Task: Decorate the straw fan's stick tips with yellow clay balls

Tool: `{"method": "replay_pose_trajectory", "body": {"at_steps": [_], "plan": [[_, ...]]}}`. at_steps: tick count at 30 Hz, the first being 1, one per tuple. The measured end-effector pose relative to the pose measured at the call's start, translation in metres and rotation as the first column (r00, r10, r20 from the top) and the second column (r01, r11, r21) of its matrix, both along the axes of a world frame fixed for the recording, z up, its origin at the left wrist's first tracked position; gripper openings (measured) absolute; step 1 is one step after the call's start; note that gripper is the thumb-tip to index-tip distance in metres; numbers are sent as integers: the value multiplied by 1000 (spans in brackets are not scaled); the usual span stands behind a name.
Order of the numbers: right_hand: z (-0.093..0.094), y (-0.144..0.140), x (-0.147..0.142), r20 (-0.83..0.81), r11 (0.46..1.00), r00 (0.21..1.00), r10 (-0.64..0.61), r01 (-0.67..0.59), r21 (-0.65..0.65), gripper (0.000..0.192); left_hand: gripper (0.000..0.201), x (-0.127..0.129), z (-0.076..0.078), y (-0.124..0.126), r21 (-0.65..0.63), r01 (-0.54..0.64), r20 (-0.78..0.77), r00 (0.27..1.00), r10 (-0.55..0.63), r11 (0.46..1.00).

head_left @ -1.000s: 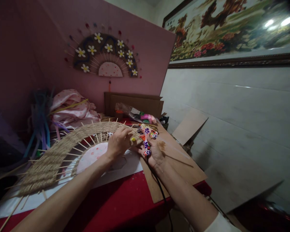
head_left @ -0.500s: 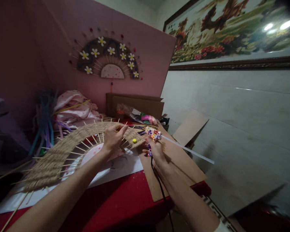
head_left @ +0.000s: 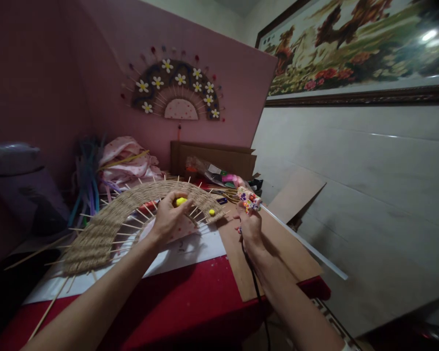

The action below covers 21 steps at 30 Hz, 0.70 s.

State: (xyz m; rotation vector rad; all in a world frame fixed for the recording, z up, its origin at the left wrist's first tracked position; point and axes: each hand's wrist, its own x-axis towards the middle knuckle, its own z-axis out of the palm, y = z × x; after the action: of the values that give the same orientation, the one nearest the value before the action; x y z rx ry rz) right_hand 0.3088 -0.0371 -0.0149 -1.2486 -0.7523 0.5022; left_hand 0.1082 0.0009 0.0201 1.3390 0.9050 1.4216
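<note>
Two fingertips of the left hand [head_left: 167, 218] pinch a yellow bead [head_left: 180, 201].

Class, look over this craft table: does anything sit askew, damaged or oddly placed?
Mostly the brown cardboard sheet: it lies skewed, its corner hanging past the red table edge. A long clear stick juts from the patterned glue gun in the right hand, overhanging too.

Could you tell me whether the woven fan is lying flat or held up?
Flat: the fan lies on the white sheet, left hand resting on it.
</note>
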Motion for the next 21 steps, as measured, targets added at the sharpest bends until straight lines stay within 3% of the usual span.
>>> {"method": "replay_pose_trajectory", "body": {"at_steps": [4, 8, 12, 16, 18, 21], "plan": [[1, 0, 0, -108, 981, 979, 173, -162, 102, 37, 47, -1, 5, -6, -154, 255, 288, 936, -204, 954], [5, -5, -11, -23, 946, 955, 295, -289, 145, 36, 40, -4, 9, -10, -208, 410, 405, 862, -303, 888], [23, -14, -27, 51, 884, 890, 454, -456, 98, 26, 29, -3, 9, -14, -205, 481, 433, 826, -362, 852], [47, -17, -39, 56, 835, 838, 542, -545, 80, 24, 33, -2, 5, -13, -179, 521, 433, 804, -408, 835], [50, -12, -43, 54, 789, 791, 609, -611, 59, 25, 37, -2, 3, -12, -176, 508, 425, 812, -401, 843], [41, -3, -49, 13, 750, 751, 661, -660, 45, 25, 42, -3, -1, -10, -177, 488, 432, 818, -379, 855]]}}
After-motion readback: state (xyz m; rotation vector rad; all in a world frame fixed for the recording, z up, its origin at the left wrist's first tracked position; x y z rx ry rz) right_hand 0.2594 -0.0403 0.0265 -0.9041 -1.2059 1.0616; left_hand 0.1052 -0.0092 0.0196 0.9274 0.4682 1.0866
